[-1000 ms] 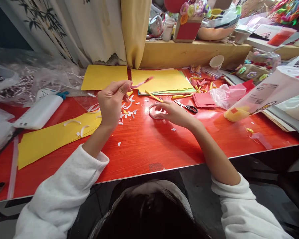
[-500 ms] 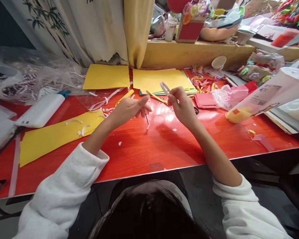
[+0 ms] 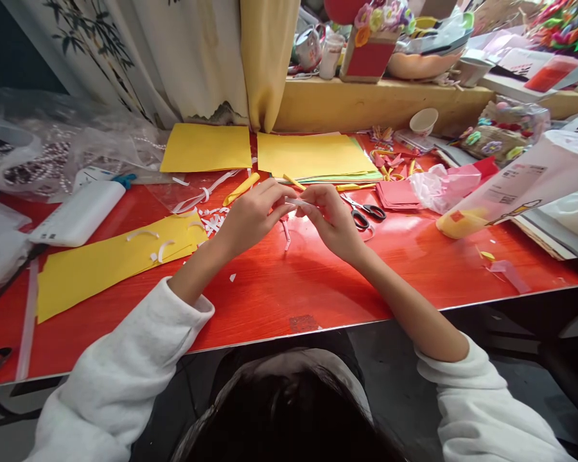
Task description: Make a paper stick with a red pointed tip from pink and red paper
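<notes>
Tape strip [image 3: 296, 202] pinched betw. our left hand [image 3: 250, 215] & right hand [image 3: 334, 218] over red table [image 3: 318, 282]; pink strip [image 3: 286, 232] lies beneath, not yet taped, we judge.

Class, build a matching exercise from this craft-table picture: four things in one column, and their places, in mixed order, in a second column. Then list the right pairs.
Things:
1. black-handled metal scissors
2. small white paper strip
3. long yellow paper sheet
4. white round cup

Places:
A. far back, by the wooden ledge
B. pinched between the left hand and right hand
C. on the red table, just beyond the right hand
D. left of the left forearm

Pairs: 1-C, 2-B, 3-D, 4-A
</notes>
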### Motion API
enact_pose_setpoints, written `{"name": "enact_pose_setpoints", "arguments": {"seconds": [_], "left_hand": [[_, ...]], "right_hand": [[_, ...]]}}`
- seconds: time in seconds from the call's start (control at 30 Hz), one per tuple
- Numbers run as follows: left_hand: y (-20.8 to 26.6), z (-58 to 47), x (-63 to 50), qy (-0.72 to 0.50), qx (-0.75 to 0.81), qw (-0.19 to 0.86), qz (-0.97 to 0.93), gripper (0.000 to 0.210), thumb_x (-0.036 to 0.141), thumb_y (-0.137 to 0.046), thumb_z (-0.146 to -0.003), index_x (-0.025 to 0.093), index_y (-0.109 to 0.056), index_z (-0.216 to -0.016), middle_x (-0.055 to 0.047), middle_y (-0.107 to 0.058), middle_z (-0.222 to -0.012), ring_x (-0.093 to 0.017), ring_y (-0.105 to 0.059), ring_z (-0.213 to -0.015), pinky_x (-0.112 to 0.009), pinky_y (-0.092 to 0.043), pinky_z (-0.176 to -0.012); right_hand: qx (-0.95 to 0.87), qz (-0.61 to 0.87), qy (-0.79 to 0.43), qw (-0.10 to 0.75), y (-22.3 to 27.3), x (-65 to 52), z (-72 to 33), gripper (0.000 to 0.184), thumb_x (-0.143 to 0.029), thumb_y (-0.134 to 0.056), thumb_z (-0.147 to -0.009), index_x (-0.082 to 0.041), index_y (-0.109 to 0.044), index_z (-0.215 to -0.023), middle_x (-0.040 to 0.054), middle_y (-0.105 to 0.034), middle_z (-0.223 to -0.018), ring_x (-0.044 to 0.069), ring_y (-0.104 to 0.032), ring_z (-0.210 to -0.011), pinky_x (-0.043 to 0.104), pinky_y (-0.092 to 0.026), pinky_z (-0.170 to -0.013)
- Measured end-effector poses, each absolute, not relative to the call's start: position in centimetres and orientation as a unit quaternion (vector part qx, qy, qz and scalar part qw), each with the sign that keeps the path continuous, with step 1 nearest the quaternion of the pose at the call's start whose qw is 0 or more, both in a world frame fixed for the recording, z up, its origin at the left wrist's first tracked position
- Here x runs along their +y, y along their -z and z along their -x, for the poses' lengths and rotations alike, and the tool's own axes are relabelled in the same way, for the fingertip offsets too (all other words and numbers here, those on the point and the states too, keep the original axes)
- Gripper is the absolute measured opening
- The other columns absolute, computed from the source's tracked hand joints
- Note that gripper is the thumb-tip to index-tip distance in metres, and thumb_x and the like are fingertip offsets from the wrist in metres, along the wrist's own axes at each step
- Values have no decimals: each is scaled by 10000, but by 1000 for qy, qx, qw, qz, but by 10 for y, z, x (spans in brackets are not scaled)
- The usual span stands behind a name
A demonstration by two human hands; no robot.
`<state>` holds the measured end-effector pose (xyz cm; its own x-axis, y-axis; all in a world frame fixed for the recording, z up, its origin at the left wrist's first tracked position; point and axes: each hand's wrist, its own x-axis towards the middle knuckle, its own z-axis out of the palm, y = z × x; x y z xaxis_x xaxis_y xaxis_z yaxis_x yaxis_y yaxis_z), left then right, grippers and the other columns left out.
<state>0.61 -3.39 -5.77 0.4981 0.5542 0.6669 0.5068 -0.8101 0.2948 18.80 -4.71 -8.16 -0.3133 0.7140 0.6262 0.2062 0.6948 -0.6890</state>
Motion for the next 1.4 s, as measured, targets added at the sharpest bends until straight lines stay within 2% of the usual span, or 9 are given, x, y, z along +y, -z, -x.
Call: {"name": "enact_pose_setpoints", "arguments": {"seconds": [0.1, 0.23, 0.37, 0.5, 0.63, 1.0, 1.2, 1.4], "left_hand": [[55, -6, -35, -411, 309, 31, -857, 171, 173, -564, -862, 158, -594, -1030, -36, -623, -905, -119, -588, -804, -243, -478, -731], [53, -7, -36, -435, 318, 27, -842, 177, 162, -553, -865, 149, -603, -1034, -45, -615, -881, -120, -573, -792, -260, -493, -736], [51, -8, -39, -441, 287, 42, -850, 185, 162, -550, -864, 155, -618, -1036, -56, -638, -926, -117, -578, -801, -250, -505, -704], [46, -8, -43, -451, 253, 100, -850, 147, 162, -548, -864, 195, -644, -971, -40, -647, -931, -122, -595, -858, -243, -515, -692], [45, -8, -43, -477, 307, 160, -808, 146, 154, -552, -861, 212, -635, -966, -27, -659, -979, -121, -607, -901, -239, -520, -699], [42, -10, -48, -479, 354, 161, -787, 126, 126, -534, -853, 203, -616, -911, -22, -659, -931, -128, -610, -893, -272, -528, -744], [42, -9, -48, -471, 336, 179, -796, 112, 126, -479, -856, 212, -550, -870, -18, -630, -930, -128, -599, -887, -322, -533, -817], [45, -14, -48, -475, 336, 134, -802, 81, 178, -546, -857, 207, -533, -932, -22, -621, -910, -117, -587, -858, -290, -525, -786]], "right_hand": [[-771, 270, -274, 507, 78, -48, -189, 118, -230, -481, -931, -244, -432, -1038, -13, -564, -855, 101, -612, -832, 274, -506, -768], [-763, 260, -265, 528, 77, -47, -189, 88, -203, -489, -924, -245, -430, -973, -16, -553, -874, 99, -622, -838, 264, -512, -736], [-760, 269, -245, 539, 80, -45, -190, 67, -255, -482, -928, -250, -418, -950, -18, -547, -852, 115, -633, -836, 293, -522, -734], [-755, 273, -231, 550, 84, -42, -191, 79, -295, -481, -926, -267, -422, -971, -11, -537, -878, 127, -636, -849, 308, -538, -735], [-754, 289, -210, 551, 81, -43, -193, 79, -298, -483, -925, -266, -434, -979, -3, -560, -881, 147, -639, -874, 352, -541, -788], [-780, 289, -159, 532, 78, -47, -195, 65, -192, -469, -920, -246, -445, -946, -5, -590, -885, 147, -651, -872, 355, -531, -772], [-787, 304, -146, 516, 74, -51, -193, 30, -222, -468, -926, -245, -448, -929, 11, -624, -871, 163, -651, -883, 358, -532, -766], [-785, 306, -134, 522, 74, -51, -193, 7, -249, -469, -927, -243, -465, -928, 14, -613, -866, 160, -651, -875, 352, -537, -765]]}}
